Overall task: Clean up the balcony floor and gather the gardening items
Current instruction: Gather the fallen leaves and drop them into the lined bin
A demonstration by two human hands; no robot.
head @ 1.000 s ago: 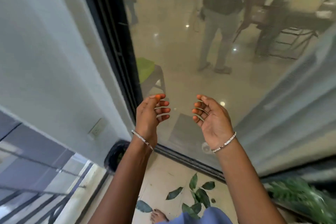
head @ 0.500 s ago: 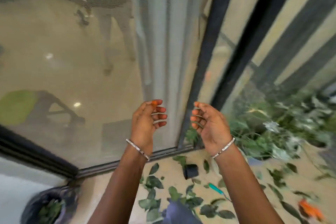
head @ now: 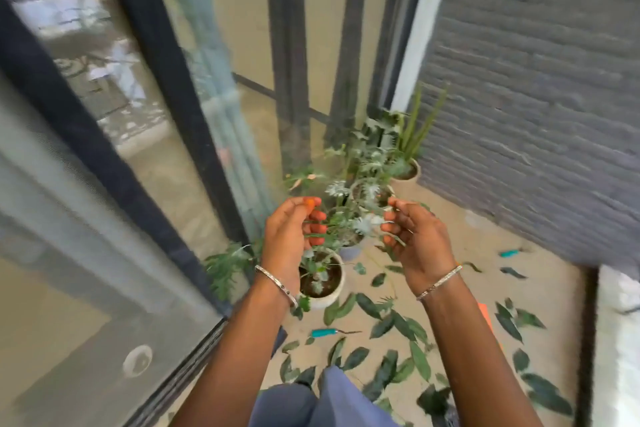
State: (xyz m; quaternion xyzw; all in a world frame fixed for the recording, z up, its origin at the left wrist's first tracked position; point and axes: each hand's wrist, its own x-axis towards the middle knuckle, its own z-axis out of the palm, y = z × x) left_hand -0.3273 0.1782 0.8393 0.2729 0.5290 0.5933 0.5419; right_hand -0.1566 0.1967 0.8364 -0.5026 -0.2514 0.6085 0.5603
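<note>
Thin, shiny metal bangles (head: pixel 277 282) ring my wrists. Below my left hand (head: pixel 287 236) sits a smooth, glazed white pot (head: pixel 330 300). Under my right hand (head: pixel 419 243), waxy dark leaves (head: pixel 401 324) lie on the matt beige floor (head: pixel 550 291); beyond it is a rough, ribbed grey wall (head: pixel 536 114).

The view swings right, away from the glass door (head: pixel 138 135) toward the balcony corner. The grey brick wall (head: pixel 536 97) and a row of potted plants (head: pixel 322 276) enter the frame, with more scattered leaves (head: pixel 398 322) and a teal-handled tool (head: pixel 323 333). The person behind the glass and the black bin leave the frame

Dark green leaves (head: pixel 419 360) strewn over floor (head: pixel 554 288), teal-handled tool (head: pixel 323 333) lying among them
</note>
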